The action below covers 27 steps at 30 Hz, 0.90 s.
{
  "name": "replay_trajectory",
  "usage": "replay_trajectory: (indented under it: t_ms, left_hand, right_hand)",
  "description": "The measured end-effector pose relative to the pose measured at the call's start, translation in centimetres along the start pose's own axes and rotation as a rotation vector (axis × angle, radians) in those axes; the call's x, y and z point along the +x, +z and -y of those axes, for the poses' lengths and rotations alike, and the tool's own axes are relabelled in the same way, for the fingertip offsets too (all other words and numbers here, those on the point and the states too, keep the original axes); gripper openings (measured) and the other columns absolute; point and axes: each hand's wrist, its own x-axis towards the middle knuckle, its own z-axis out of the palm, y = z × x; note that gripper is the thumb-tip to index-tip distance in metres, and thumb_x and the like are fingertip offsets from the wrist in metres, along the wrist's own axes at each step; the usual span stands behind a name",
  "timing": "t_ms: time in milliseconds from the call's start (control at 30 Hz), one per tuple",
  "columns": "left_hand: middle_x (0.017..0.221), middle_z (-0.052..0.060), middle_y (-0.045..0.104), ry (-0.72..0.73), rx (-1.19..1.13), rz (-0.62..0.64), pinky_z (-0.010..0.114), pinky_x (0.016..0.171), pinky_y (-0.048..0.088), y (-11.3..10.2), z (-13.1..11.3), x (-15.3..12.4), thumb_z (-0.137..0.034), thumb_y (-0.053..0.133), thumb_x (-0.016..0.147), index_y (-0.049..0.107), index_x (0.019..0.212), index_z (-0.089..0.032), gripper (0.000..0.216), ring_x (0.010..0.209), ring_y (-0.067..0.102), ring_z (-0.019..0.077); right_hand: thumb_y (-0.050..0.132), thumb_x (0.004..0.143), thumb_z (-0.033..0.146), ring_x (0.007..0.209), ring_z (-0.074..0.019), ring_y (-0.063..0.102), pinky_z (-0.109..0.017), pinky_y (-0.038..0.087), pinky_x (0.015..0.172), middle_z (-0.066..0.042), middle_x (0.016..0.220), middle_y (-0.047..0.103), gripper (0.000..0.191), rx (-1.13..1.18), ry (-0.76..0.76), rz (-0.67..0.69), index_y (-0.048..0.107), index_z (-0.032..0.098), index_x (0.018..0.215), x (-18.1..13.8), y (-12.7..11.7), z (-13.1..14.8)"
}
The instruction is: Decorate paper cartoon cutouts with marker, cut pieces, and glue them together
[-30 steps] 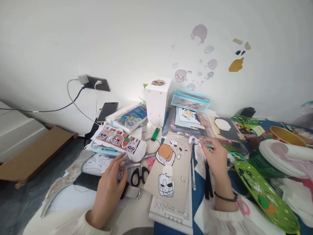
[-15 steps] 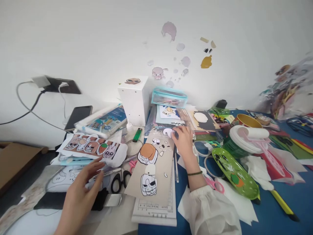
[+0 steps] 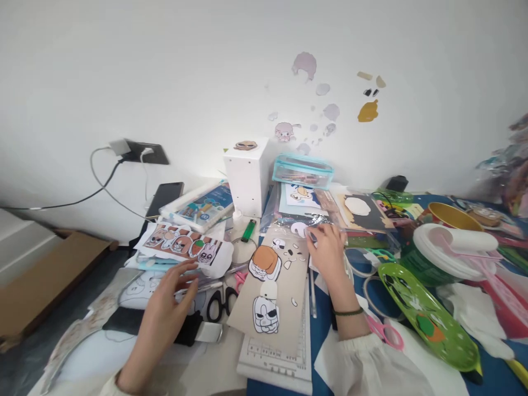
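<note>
So the right hand [image 3: 328, 252] is reaching to the top end of the tan card [image 3: 284, 275], with its fingertips sitting right by a little white cutout [image 3: 298, 227]. Honestly can't tell if its grip is pinching it. The left hand [image 3: 165, 308] is hovering with its grip spread wide, just beside the black scissors [image 3: 217, 305].

My only camera rides on my head, looking forward and down over the table [image 3: 320, 324] to the wall [image 3: 206, 66]. My left hand [image 3: 165, 313] and right hand [image 3: 330, 256] are close below it.
</note>
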Motion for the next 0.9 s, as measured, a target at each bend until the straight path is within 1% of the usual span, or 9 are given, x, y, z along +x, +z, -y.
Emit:
replay_trajectory:
  t_ms: [100, 233, 367, 467, 533, 600, 700, 767, 900]
  left_hand:
    - [0.132, 0.015, 0.052, 0.015, -0.055, 0.027, 0.023, 0.046, 0.049, 0.4, -0.1, -0.1, -0.045, 0.050, 0.086, 0.053, 0.109, -0.020, 0.034, 0.094, 0.069, 0.0261]
    - [0.128, 0.017, 0.056, 0.140, -0.085, 0.027, 0.032, 0.074, 0.058, 1.0, -0.2, -0.4, -0.033, 0.041, 0.093, 0.048, 0.111, -0.018, 0.025, 0.095, 0.070, 0.0218]
    - [0.121, 0.014, 0.059, 0.206, 0.080, -0.051, 0.033, 0.074, 0.058, 0.6, -0.4, -0.4, -0.024, 0.042, 0.091, 0.050, 0.109, -0.019, 0.021, 0.096, 0.068, 0.0205]
    - [0.123, 0.014, 0.058, 0.280, 0.286, -0.099, 0.048, 0.093, 0.048, -1.0, -0.4, 0.8, -0.013, 0.044, 0.085, 0.053, 0.112, -0.019, 0.028, 0.117, 0.055, 0.0277]
    - [0.129, 0.013, 0.056, 0.358, 0.405, -0.035, 0.054, 0.103, 0.038, -2.2, -0.5, 2.3, -0.006, 0.048, 0.080, 0.053, 0.117, -0.019, 0.040, 0.124, 0.048, 0.0303]
    - [0.135, 0.011, 0.053, 0.448, 0.488, 0.077, 0.053, 0.106, 0.034, -3.2, -0.8, 4.0, -0.002, 0.052, 0.073, 0.052, 0.122, -0.020, 0.052, 0.128, 0.045, 0.0304]
    - [0.133, 0.010, 0.056, 0.558, 0.572, 0.236, 0.051, 0.105, 0.035, -3.6, -1.7, 6.2, -0.001, 0.057, 0.065, 0.056, 0.120, -0.021, 0.059, 0.125, 0.049, 0.0306]
    - [0.121, 0.009, 0.064, 0.596, 0.602, 0.298, 0.048, 0.099, 0.041, -3.6, -2.4, 6.9, -0.002, 0.058, 0.065, 0.059, 0.115, -0.021, 0.054, 0.113, 0.058, 0.0293]
    - [0.098, 0.006, 0.072, 0.594, 0.606, 0.282, 0.038, 0.083, 0.050, -4.1, -3.3, 7.0, -0.010, 0.050, 0.080, 0.064, 0.108, -0.021, 0.033, 0.090, 0.067, 0.0230]
  right_hand:
    - [0.058, 0.091, 0.035, 0.098, -0.0205, 0.058, -0.043, 0.047, 0.088, -0.005, 0.106, 0.061, 0.022, -0.001, 0.010, -0.017, 0.061, 0.017, 0.104, -0.3, 0.2, -0.2]
    - [0.057, 0.091, 0.037, 0.096, -0.0205, 0.057, -0.043, 0.044, 0.087, -0.004, 0.099, 0.061, 0.022, 0.041, 0.040, -0.068, 0.062, 0.017, 0.099, -0.8, 0.2, -0.6]
    - [0.045, 0.092, 0.039, 0.089, -0.0246, 0.056, -0.041, 0.041, 0.077, -0.006, 0.090, 0.064, 0.030, 0.134, 0.046, -0.125, 0.068, 0.019, 0.091, -1.0, -0.2, -0.9]
    - [0.038, 0.091, 0.045, 0.087, -0.0287, 0.055, -0.040, 0.038, 0.070, -0.010, 0.087, 0.066, 0.040, 0.175, 0.047, -0.142, 0.070, 0.019, 0.087, -0.9, -0.3, -0.9]
    - [0.037, 0.090, 0.047, 0.085, -0.0303, 0.055, -0.039, 0.035, 0.067, -0.010, 0.087, 0.067, 0.043, 0.176, 0.044, -0.137, 0.070, 0.020, 0.087, -0.9, -0.4, -0.9]
    - [0.036, 0.089, 0.047, 0.083, -0.0312, 0.055, -0.039, 0.033, 0.065, -0.011, 0.087, 0.068, 0.044, 0.166, 0.039, -0.135, 0.070, 0.021, 0.086, -0.9, -0.5, -0.8]
    - [0.036, 0.089, 0.047, 0.082, -0.0316, 0.055, -0.039, 0.033, 0.063, -0.011, 0.087, 0.068, 0.044, 0.151, 0.036, -0.144, 0.070, 0.021, 0.086, -1.0, -0.6, -0.9]
    - [0.036, 0.088, 0.047, 0.083, -0.0317, 0.056, -0.038, 0.034, 0.063, -0.011, 0.085, 0.068, 0.043, 0.146, 0.042, -0.161, 0.070, 0.020, 0.084, -0.9, -0.8, -1.0]
    - [0.038, 0.087, 0.045, 0.084, -0.0316, 0.057, -0.038, 0.036, 0.064, -0.011, 0.082, 0.067, 0.040, 0.149, 0.047, -0.175, 0.069, 0.020, 0.084, -0.9, -1.0, -1.3]
